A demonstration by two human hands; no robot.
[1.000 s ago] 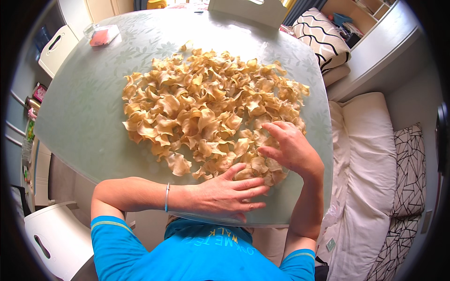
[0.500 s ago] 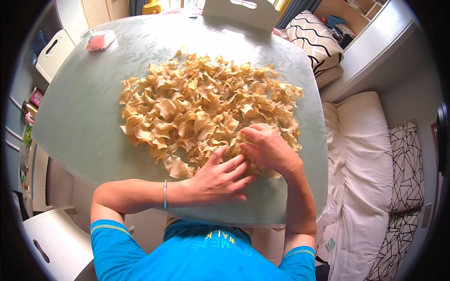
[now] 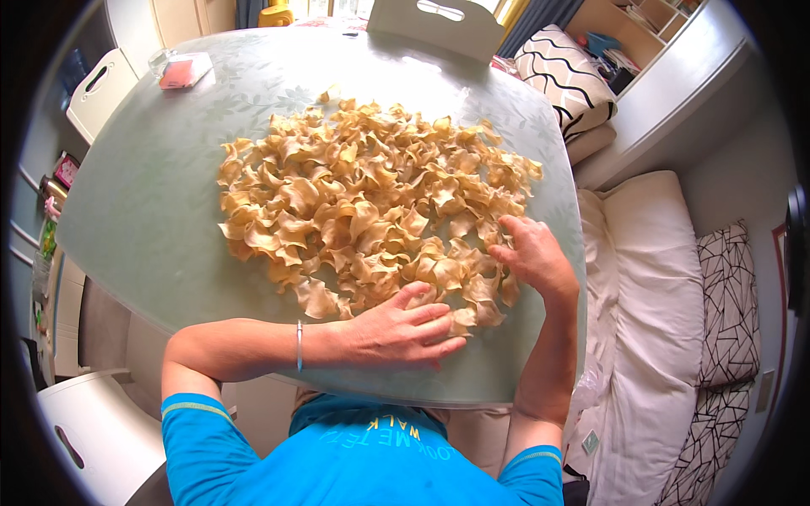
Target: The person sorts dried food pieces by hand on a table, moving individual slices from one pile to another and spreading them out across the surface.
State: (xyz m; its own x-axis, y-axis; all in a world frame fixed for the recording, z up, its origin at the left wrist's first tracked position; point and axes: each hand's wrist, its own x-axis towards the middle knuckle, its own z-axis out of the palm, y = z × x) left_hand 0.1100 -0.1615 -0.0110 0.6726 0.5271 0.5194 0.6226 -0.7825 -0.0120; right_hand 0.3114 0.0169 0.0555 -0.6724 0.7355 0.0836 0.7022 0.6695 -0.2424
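Observation:
A broad heap of thin, curled, tan dried slices (image 3: 363,181) lies spread over a greenish tabletop (image 3: 152,211). My left hand (image 3: 407,327), with a silver bangle on its wrist, rests at the heap's near edge. Its fingers are stretched out and slightly apart, touching slices there; what lies beneath the palm is hidden. At the right edge of the heap is my right hand (image 3: 538,260), thumb and forefinger apart against the slices, with nothing plainly gripped. The other fingers of that hand are partly hidden behind it.
Toward the far left of the table sits a small box with a red-pink top (image 3: 179,74), beside a clear glass. White chairs (image 3: 434,25) stand around the table. To the right is a sofa with a white cover (image 3: 650,278) and patterned cushions (image 3: 727,304).
My right hand has moved right, away from my left hand, to the heap's right edge. Several slices at the near right are now uncovered. My left hand has shifted only slightly.

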